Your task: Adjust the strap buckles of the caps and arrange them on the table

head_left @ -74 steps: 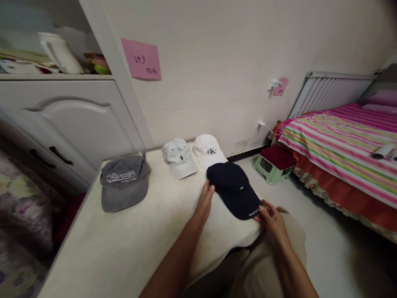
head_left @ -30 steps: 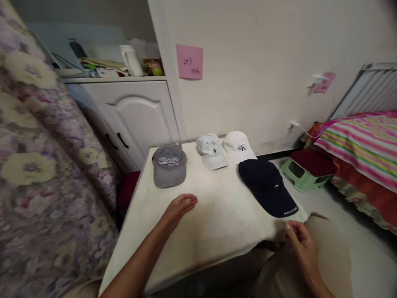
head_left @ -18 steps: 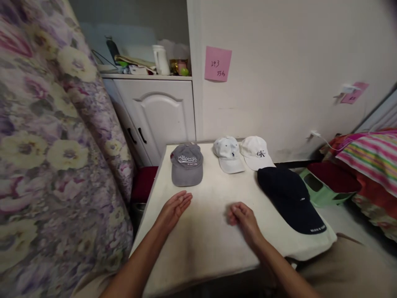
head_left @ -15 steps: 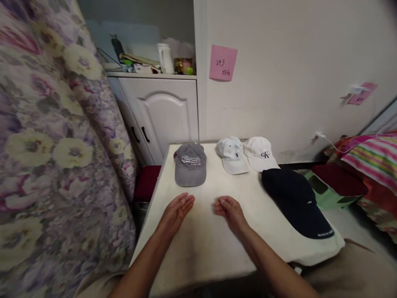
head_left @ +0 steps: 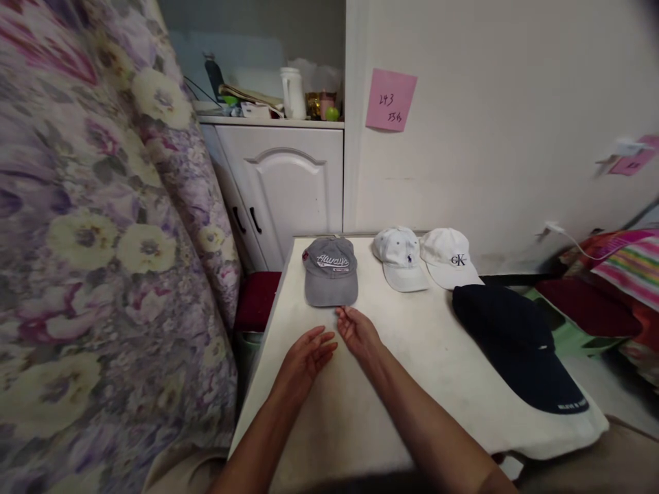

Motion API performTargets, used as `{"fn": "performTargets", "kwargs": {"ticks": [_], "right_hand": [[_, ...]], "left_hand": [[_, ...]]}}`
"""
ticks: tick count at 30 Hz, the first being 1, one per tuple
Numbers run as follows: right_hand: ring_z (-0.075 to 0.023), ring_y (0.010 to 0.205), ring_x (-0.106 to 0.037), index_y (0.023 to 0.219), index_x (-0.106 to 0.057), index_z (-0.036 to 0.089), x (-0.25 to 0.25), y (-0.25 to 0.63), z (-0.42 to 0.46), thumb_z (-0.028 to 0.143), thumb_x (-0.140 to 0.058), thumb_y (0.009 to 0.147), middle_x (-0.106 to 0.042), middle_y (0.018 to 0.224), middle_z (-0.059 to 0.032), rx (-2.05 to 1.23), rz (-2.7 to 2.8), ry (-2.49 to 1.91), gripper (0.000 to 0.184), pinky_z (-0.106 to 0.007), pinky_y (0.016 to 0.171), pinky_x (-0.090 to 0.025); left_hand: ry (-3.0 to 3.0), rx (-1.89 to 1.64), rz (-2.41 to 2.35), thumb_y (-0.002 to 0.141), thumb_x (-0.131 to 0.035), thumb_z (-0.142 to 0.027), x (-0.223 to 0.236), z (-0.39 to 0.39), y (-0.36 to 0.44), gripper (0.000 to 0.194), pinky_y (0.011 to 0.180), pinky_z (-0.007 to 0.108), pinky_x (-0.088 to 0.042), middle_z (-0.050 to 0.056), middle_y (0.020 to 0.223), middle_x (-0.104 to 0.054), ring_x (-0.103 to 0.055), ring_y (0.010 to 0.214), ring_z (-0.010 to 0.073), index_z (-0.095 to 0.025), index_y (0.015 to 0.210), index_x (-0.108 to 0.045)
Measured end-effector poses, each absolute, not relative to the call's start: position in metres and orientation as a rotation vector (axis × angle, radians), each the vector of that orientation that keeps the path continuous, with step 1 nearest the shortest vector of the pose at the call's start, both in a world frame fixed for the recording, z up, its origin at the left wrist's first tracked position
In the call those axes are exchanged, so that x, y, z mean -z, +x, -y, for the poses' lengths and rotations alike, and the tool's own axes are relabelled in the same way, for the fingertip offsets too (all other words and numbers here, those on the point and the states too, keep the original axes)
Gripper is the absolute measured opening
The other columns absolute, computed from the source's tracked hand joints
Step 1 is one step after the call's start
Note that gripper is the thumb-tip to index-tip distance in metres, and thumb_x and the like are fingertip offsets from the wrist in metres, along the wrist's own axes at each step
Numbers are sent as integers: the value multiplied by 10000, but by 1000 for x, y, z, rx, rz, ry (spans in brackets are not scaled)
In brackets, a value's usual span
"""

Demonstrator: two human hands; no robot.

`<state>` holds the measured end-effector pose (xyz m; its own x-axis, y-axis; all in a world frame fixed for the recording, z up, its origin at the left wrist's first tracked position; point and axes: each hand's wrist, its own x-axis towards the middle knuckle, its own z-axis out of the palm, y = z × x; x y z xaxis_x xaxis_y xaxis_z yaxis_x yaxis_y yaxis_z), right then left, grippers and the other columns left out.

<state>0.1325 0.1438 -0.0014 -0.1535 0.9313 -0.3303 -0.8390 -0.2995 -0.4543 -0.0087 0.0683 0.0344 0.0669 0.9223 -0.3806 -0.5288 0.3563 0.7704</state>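
Observation:
A grey baseball cap (head_left: 331, 273) with white "Always" lettering rests at the table's far left, brim toward me. My right hand (head_left: 359, 332) is at its front edge, with curled fingers closed in a pinch at the brim. Just left of it and nearer to me, my left hand (head_left: 309, 353) hovers over the tabletop, fingers apart and holding nothing. Farther right sit a pale cap (head_left: 399, 257) with a small dark emblem and a white cap (head_left: 447, 255) marked "CK". A larger navy cap (head_left: 507, 336) lies at the right, its brim pointing toward the near right corner.
The caps share a cream-covered table (head_left: 406, 384). A floral curtain (head_left: 118, 274) hangs at the left, beside a white cabinet (head_left: 291, 182). Behind the table is a wall with a pink note (head_left: 391, 99). A green stool (head_left: 553, 315) with a dark red top stands at the right.
My right hand has moved forward and left to the grey cap's brim. My left hand stays low near the table. The camera view has turned slightly left.

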Motion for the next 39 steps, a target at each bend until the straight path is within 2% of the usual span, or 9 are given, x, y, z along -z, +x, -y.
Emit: {"fn": "performTargets", "kwargs": {"ticks": [8, 13, 25, 28, 30, 32, 35, 37, 39], "right_hand": [[-115, 648, -700, 777, -613, 174, -16, 123, -160, 133, -712, 854, -730, 693, -15, -1767, 153, -629, 132, -211, 659, -588], [-106, 687, -700, 822, -606, 199, -36, 115, -181, 113, -645, 897, -728, 710, 21, -1728, 136, -602, 120, -239, 743, -606], [-86, 722, -697, 892, -610, 207, -125, 146, -219, 80, -541, 936, -724, 731, 57, -1662, 260, -418, 152, -215, 707, -605], [-105, 773, -711, 955, -631, 203, -122, 168, -187, 85, -536, 929, -752, 828, 31, -1675, 304, -399, 154, -239, 702, -610], [-135, 848, -723, 993, -645, 205, -105, 186, -153, 101, -559, 907, -762, 865, 11, -1698, 355, -403, 161, -275, 748, -613], [-155, 868, -729, 974, -664, 203, -79, 205, -113, 135, -663, 833, -771, 887, -7, -1736, 404, -468, 157, -283, 786, -603], [-211, 896, -732, 980, -690, 187, -38, 231, -58, 225, -823, 674, -772, 956, -50, -1841, 536, -549, 335, -327, 826, -582], [-253, 885, -732, 1023, -701, 165, -18, 247, -32, 310, -850, 642, -771, 940, -93, -1925, 659, -619, 434, -382, 831, -567], [-265, 850, -731, 1018, -713, 153, -7, 262, -16, 359, -853, 635, -770, 886, -108, -1961, 762, -682, 456, -401, 809, -556]], "left_hand": [[495, -1157, -965, 794, -716, -174, -32, -68, -13, 288, 748, 282, -543, 100, 1026, -755, -738, 832, 192, -160, 1069, -632], [490, -1151, -955, 758, -745, -180, -31, -67, -16, 286, 743, 281, -525, 92, 995, -755, -731, 815, 189, -157, 1027, -648], [516, -1168, -905, 722, -776, -225, -25, -68, -17, 272, 773, 301, -504, 73, 956, -757, -724, 814, 194, -165, 966, -673], [507, -1188, -821, 791, -736, -314, -26, -71, -16, 257, 869, 336, -501, 95, 1000, -758, -719, 911, 220, -166, 996, -690], [527, -1172, -746, 866, -647, -459, -29, -73, -13, 353, 947, 383, -491, 131, 1089, -745, -699, 1022, 254, -160, 1047, -694], [844, -1248, -759, 942, -480, -556, -33, -74, -9, 496, 952, 426, -507, 168, 1143, -731, -694, 1056, 279, -142, 1120, -690], [2222, -1726, -1232, 1026, -312, -424, -38, -75, -4, 482, 822, 369, -582, 128, 999, -775, -738, 926, 236, -157, 1152, -693], [3144, -1863, -1640, 1012, -378, -328, -40, -76, -3, 374, 798, 339, -594, 86, 879, -780, -740, 915, 215, -183, 1086, -715], [3853, -1401, -1994, 957, -503, -303, -42, -75, -5, 264, 820, 360, -591, 66, 818, -763, -728, 973, 222, -185, 1041, -723]]}}
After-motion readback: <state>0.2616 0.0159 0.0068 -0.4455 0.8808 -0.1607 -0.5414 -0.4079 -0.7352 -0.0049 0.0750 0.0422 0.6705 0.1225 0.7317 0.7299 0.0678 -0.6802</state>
